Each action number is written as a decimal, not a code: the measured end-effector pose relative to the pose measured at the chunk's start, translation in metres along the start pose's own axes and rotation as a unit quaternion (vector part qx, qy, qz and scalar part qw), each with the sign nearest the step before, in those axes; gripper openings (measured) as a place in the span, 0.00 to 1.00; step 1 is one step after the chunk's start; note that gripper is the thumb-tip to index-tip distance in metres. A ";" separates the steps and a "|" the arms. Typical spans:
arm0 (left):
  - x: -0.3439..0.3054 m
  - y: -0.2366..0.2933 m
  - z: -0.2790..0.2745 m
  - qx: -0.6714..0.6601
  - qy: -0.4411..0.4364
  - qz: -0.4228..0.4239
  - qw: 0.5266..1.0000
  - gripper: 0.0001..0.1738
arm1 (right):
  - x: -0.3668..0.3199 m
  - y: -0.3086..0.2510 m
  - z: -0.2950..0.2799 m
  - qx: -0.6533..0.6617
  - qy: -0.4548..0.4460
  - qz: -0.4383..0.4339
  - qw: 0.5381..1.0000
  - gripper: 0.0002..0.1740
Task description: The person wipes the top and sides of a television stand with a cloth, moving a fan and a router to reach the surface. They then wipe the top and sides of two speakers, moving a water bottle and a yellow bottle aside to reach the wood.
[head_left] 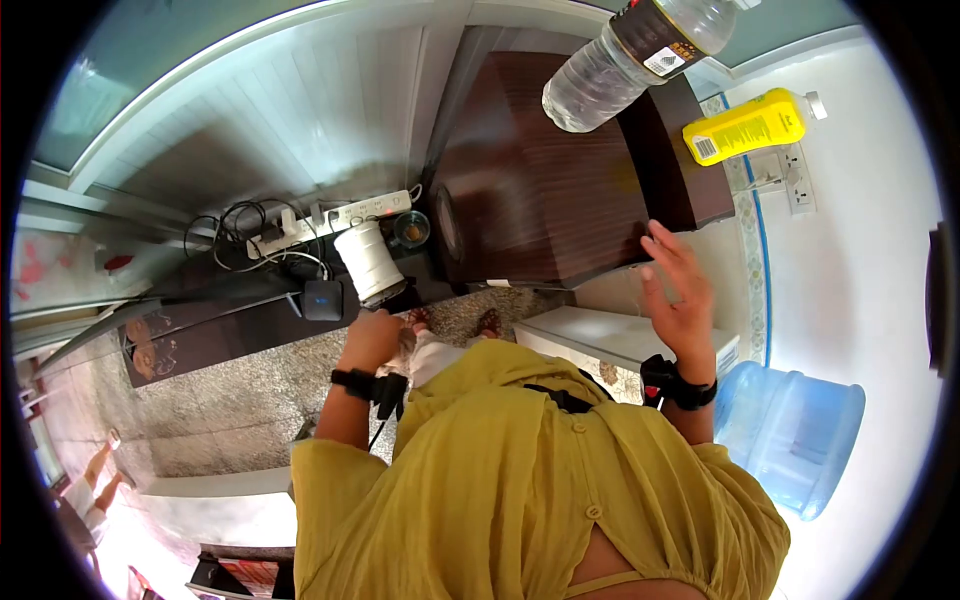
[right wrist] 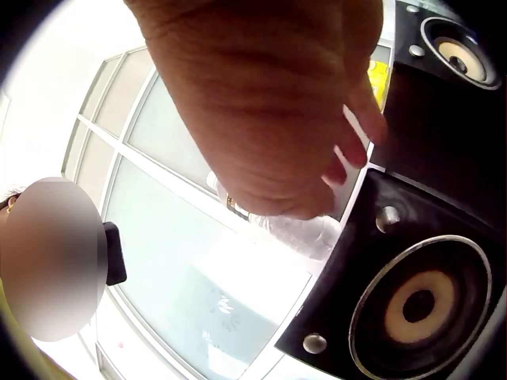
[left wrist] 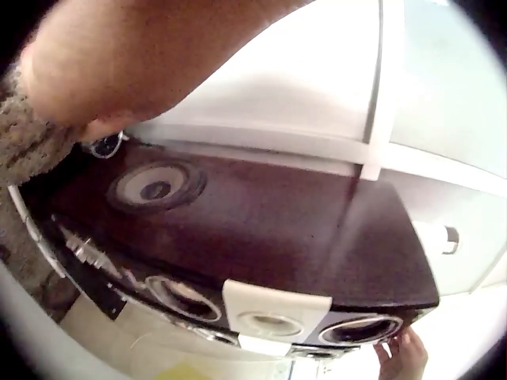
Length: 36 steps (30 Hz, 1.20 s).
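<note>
My right hand (head_left: pixel 682 298) is raised with its fingers spread, by the near right corner of a dark wood tower speaker (head_left: pixel 545 190). In the right wrist view, its fingertips (right wrist: pixel 355 150) overlap a black speaker front with a round cone (right wrist: pixel 420 307). On the speaker stands a large clear bottle (head_left: pixel 600 75) with a dark label. My left hand (head_left: pixel 370 340) is low, just below a white roll (head_left: pixel 368 258); its fingers are mostly hidden, and I cannot tell whether they hold anything. A glass cup (head_left: pixel 411 230) stands beside the roll.
A yellow-labelled bottle (head_left: pixel 745 125) stands on a second speaker behind. A power strip (head_left: pixel 330 220) with tangled cables and a small black box (head_left: pixel 322 300) lie along the left. A blue water jug (head_left: pixel 790 430) is at the right, near a wall socket (head_left: pixel 797 178).
</note>
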State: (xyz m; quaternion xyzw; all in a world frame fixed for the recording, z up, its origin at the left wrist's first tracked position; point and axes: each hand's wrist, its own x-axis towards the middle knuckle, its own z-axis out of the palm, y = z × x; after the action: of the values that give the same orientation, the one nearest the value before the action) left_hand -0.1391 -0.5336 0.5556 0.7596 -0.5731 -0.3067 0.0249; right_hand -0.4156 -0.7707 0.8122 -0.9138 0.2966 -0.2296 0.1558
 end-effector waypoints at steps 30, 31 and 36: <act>0.014 0.173 -0.188 -0.156 0.467 0.406 0.770 0.14 | 0.035 -0.013 -0.022 0.160 0.108 -0.098 0.976 0.24; 0.018 0.175 -0.184 -0.128 0.446 0.423 0.778 0.15 | 0.039 -0.016 -0.016 0.115 0.055 -0.104 0.986 0.23; 0.015 0.179 -0.166 -0.153 0.461 0.387 0.784 0.12 | 0.048 -0.014 0.025 0.101 0.032 -0.086 0.991 0.24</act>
State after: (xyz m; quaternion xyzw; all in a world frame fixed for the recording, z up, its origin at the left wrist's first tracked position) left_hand -0.2074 -0.6604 0.7532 0.5114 -0.6846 0.0316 0.5185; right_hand -0.3620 -0.7855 0.8123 -0.9076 0.1972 -0.3001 0.2177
